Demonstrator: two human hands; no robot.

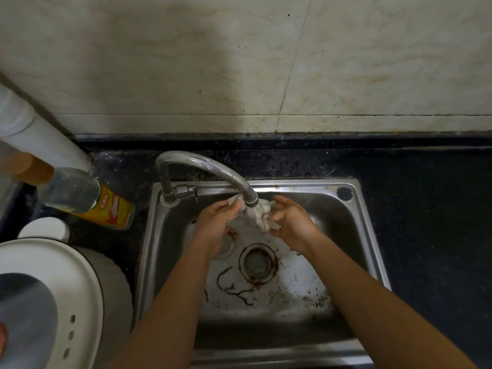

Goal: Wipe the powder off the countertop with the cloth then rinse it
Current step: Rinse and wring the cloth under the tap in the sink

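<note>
Whitish and bunched up, the cloth (257, 215) is hanging between our two hands, right under the spout of the curved metal faucet (213, 169) and over the back part of the steel sink (371, 230). Our left hand (217, 218) is pinching the cloth's left end, with the fingers curled round a fold just beside the spout. Our right hand (291, 222) is gripping the right end, thumb on top and fingers wrapping under the fabric. We are reaching both forearms in from the near edge, across the basin. We cannot tell whether water is running from the spout.

Below the cloth, the drain (257, 262) is sitting in the stained basin floor, with rust ringing it and dark streaks lying near it. Black speckled countertop (426, 209) is running round the sink. On it to our left, a clear bottle with a yellow label (87, 198) is appearing tilted, beside a white pipe (34, 131). Nearer us, a small white cap (45, 229) and a large round white lid (53, 275) are filling the lower left corner.
</note>
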